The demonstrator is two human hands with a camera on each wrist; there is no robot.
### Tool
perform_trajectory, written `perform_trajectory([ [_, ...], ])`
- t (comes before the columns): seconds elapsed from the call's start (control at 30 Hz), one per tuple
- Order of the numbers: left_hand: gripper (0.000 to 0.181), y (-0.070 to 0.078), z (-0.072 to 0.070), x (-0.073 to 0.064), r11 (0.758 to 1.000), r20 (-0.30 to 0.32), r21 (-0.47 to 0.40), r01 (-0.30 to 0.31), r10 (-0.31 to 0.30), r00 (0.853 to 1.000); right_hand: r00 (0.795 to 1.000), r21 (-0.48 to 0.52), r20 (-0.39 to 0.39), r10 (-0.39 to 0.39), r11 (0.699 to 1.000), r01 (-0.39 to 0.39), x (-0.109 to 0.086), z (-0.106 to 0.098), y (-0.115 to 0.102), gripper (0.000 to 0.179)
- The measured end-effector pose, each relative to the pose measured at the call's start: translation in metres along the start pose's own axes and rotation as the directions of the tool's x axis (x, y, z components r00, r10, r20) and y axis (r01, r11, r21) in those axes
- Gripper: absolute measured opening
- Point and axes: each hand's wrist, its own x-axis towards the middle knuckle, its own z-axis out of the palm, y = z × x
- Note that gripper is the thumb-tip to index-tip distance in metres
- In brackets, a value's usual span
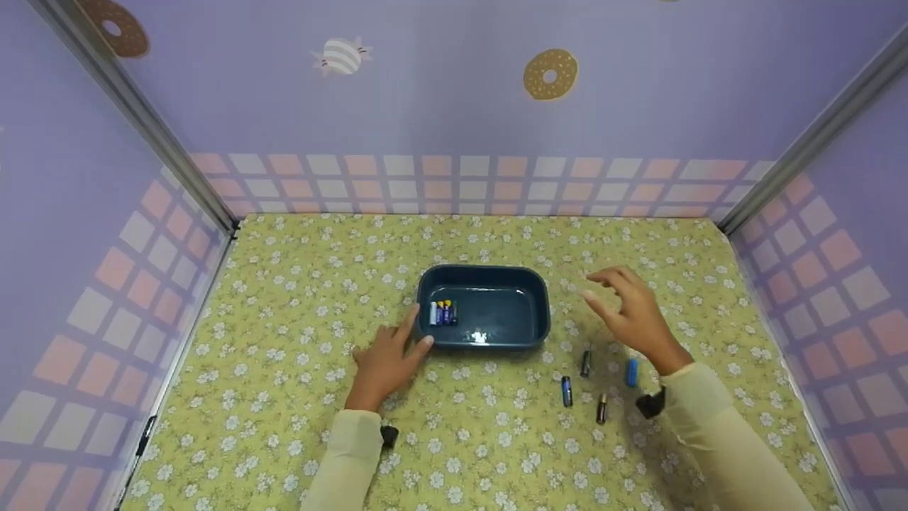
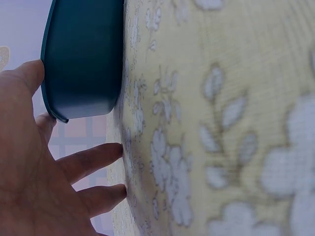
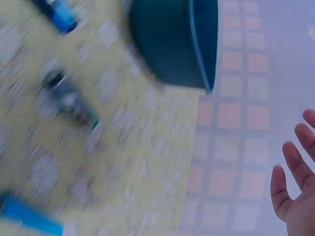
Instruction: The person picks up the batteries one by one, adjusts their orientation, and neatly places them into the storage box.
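A dark teal plastic basin [image 1: 496,343] stands on the cloth, with several batteries [image 1: 444,313] side by side in its left end. Touching the basin's left rim are the thumb and forefinger of my left hand [image 1: 386,362]; its other fingers [image 2: 91,161] reach down to the cloth. My right hand [image 1: 631,312] hovers to the right of the basin, fingers apart, holding nothing. Below it lie a dark battery [image 1: 586,363], a bright blue battery [image 1: 632,372], a blue-and-black battery [image 1: 567,391] and a black-and-copper battery [image 1: 602,409]. The right wrist view is blurred.
Flowered yellow-green cloth [image 1: 284,284] covers the table. Purple panels [image 1: 454,106] with a pink and white checked band close in the back and both sides. A small black object [image 1: 146,434] sits at the table's left edge.
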Motion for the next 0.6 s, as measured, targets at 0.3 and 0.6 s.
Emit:
perform_trajectory([
  [0.3, 0.082, 0.001, 0.0, 0.001, 1.0, -0.001, 0.006, 0.015, -0.015, 1.0, 0.992, -0.018, 0.088, 0.088, 0.996, -0.087, -0.046, -0.027, 0.027, 0.044],
  [0.6, 0.083, 0.001, 0.0, 0.0, 1.0, 0.004, 0.009, 0.012, -0.012, 1.0, 0.965, 0.003, 0.129, 0.227, 0.973, -0.229, -0.08, -0.032, 0.048, 0.051],
])
